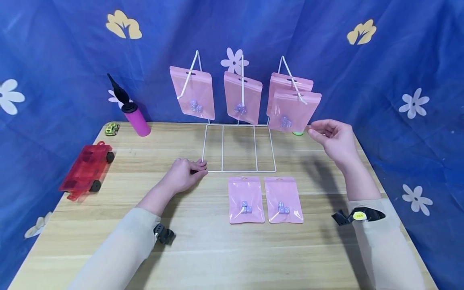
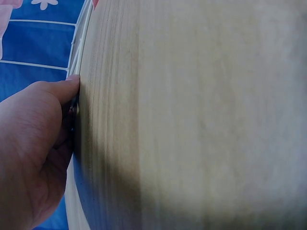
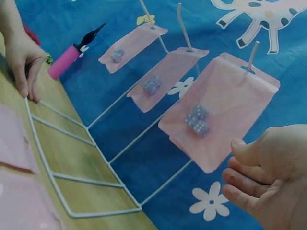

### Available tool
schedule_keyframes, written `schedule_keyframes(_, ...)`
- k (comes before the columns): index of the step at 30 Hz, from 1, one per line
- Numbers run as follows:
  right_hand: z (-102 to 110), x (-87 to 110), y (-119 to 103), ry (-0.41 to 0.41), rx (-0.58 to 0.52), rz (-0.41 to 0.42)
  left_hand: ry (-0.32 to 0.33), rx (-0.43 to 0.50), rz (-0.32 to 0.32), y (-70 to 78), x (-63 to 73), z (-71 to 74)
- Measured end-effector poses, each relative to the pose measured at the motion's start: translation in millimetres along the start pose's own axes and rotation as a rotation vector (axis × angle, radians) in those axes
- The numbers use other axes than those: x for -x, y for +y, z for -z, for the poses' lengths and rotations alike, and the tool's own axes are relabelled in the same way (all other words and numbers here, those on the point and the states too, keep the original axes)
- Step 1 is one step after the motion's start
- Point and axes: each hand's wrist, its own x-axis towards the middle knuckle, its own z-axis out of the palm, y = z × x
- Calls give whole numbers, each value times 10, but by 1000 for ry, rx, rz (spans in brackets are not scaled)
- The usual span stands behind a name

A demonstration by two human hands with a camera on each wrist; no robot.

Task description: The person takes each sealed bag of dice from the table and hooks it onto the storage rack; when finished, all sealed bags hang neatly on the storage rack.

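Note:
My left hand (image 1: 183,174) pinches the front left corner of a white wire display rack (image 1: 239,171) between thumb and fingers. Pink zip bags with lilac dice hang from its three hooks: one bag (image 1: 192,86) on the left, one (image 1: 241,90) in the middle, two on the right. At the right hook, the front bag (image 1: 302,106) covers much of the one behind (image 1: 277,82). Beside that front bag's lower right edge is my right hand (image 1: 335,139), fingers loosely bent and holding nothing; the right wrist view shows a small gap. Two more dice bags (image 1: 246,189) (image 1: 280,189) lie before the rack.
To the left are a red toy cart (image 1: 85,169) with black wheels, a small green toy car (image 1: 112,129) and a pink hand pump (image 1: 137,121) with a black nozzle. Something green (image 1: 298,133) shows behind the right bags. A blue patterned cloth (image 1: 398,48) encloses the table.

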Motion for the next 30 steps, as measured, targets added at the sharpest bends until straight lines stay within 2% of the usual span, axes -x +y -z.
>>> schedule_keyframes(11, 109, 375, 297, -117, 64, -62, -7, 1, 1, -5, -20, 8)
schedule_keyframes(18, 11, 605, 534, -206, 82, -106, -13, -2, 20, -10, -28, 11)
schedule_keyframes(23, -82, 716, 686, -248, 65, -158, 0, -1, -2, -6, -29, 13)
schedule_keyframes(30, -136, 867, 800, -287, 119, -236, 14, -4, -16, -8, -33, -1)
